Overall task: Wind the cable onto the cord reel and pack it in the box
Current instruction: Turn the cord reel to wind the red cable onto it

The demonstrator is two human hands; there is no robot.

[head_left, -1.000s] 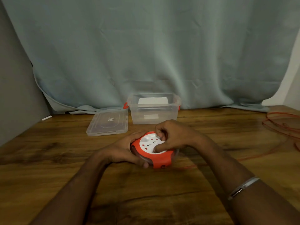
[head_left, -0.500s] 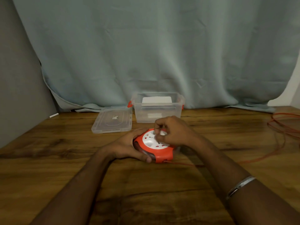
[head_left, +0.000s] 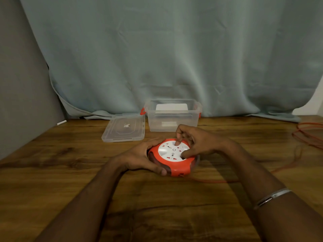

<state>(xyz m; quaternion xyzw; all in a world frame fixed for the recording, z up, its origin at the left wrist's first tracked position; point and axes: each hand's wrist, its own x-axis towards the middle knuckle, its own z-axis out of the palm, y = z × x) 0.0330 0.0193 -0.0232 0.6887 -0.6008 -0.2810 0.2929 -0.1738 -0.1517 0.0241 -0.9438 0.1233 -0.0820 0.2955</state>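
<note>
An orange cord reel (head_left: 174,161) with a white socket face lies flat on the wooden table (head_left: 52,172). My left hand (head_left: 141,156) grips its left rim, thumb under the front edge. My right hand (head_left: 195,142) rests on top, index fingertip pressed into the white face and thumb on its right side. A thin orange cable (head_left: 215,181) leaves the reel's front and runs right to a loose pile (head_left: 311,135) at the table's right edge. The clear plastic box (head_left: 173,117) with orange latches stands open behind the reel, a white card inside it.
The box's clear lid (head_left: 124,128) lies flat to the left of the box. A light blue curtain (head_left: 174,58) hangs behind the table. A small white stick (head_left: 61,122) lies at the back left by the grey wall.
My right hand has turned on the reel's face, its index finger going from the near side round to the far side. The left hand still holds the rim. The camera tilted slightly.
</note>
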